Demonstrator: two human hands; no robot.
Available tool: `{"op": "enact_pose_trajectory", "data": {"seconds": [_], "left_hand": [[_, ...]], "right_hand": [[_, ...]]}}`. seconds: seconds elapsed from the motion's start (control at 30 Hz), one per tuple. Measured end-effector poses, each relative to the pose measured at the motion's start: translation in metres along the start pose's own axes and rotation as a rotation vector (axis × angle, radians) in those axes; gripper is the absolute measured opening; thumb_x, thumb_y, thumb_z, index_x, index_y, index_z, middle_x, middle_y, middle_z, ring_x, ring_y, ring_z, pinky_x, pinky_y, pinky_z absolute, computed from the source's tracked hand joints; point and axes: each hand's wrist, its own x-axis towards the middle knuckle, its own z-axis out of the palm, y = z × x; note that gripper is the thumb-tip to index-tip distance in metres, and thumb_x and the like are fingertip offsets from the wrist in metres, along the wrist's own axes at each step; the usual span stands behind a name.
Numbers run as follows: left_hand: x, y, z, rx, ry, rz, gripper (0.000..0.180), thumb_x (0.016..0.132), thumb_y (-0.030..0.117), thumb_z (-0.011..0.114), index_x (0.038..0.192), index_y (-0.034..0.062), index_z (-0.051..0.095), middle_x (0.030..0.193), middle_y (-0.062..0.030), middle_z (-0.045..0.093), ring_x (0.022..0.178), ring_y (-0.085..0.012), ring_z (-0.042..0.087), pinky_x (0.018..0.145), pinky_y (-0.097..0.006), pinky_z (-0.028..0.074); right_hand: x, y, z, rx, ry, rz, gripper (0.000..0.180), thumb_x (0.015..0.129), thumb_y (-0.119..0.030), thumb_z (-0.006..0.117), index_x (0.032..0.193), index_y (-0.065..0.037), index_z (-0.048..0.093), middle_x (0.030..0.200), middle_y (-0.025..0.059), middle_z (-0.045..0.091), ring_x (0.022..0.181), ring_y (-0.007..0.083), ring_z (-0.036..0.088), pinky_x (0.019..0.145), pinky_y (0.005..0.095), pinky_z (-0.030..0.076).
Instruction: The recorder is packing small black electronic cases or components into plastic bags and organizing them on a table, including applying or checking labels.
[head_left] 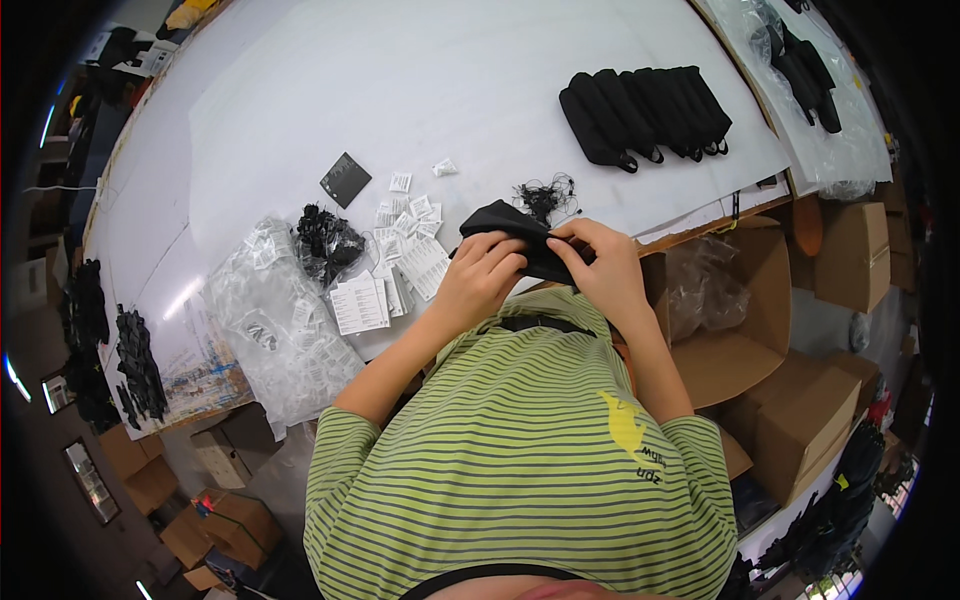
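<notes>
Both my hands pinch 1 black fabric pouch: L hand (480,275), R hand (600,262), pouch (505,222) lying crosswise betw. them.

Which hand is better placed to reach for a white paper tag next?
Probably the left hand. Both hands grip the black pouch, but the white paper tags lie just left of it, while the right hand would have to cross over.

Matt black cloth pouch (505,225), glossy clear plastic bags (275,320), white paper tags (360,303).
</notes>
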Motion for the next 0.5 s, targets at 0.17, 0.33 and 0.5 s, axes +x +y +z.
{"op": "enact_pose_trajectory", "data": {"seconds": [0.17, 0.33, 0.5], "left_hand": [[0.0, 0.0, -0.006, -0.065, -0.014, 0.008, 0.024, 0.065, 0.005, 0.068, 0.088, 0.0042, 0.061, 0.085, -0.0047, 0.06, 0.085, -0.0221, 0.057, 0.078, -0.035, 0.043], [-0.004, -0.001, -0.009, -0.083, 0.028, 0.025, 0.028, 0.057, 0.001, 0.07, 0.084, 0.0044, 0.064, 0.081, -0.0044, 0.061, 0.08, -0.0229, 0.058, 0.072, -0.035, 0.044], [-0.006, 0.003, -0.032, -0.255, -0.061, -0.278, 0.017, 0.067, 0.007, 0.071, 0.081, 0.0049, 0.061, 0.075, -0.0073, 0.059, 0.075, -0.0235, 0.058, 0.066, -0.031, 0.044]], "right_hand": [[-0.005, -0.003, 0.003, 0.004, -0.021, -0.031, 0.014, 0.079, -0.015, 0.066, 0.084, -0.002, 0.063, 0.074, 0.0086, 0.064, 0.058, 0.0207, 0.059, 0.055, 0.0289, 0.046], [-0.006, -0.006, 0.002, 0.101, -0.137, -0.005, 0.018, 0.084, -0.019, 0.062, 0.089, -0.002, 0.063, 0.075, 0.0075, 0.064, 0.064, 0.0183, 0.061, 0.057, 0.0296, 0.048], [0.008, 0.034, -0.021, 0.784, -0.599, 0.149, 0.049, 0.09, -0.03, 0.056, 0.127, 0.0, 0.044, 0.107, 0.0105, 0.059, 0.105, 0.0178, 0.052, 0.095, 0.0319, 0.036]]}}
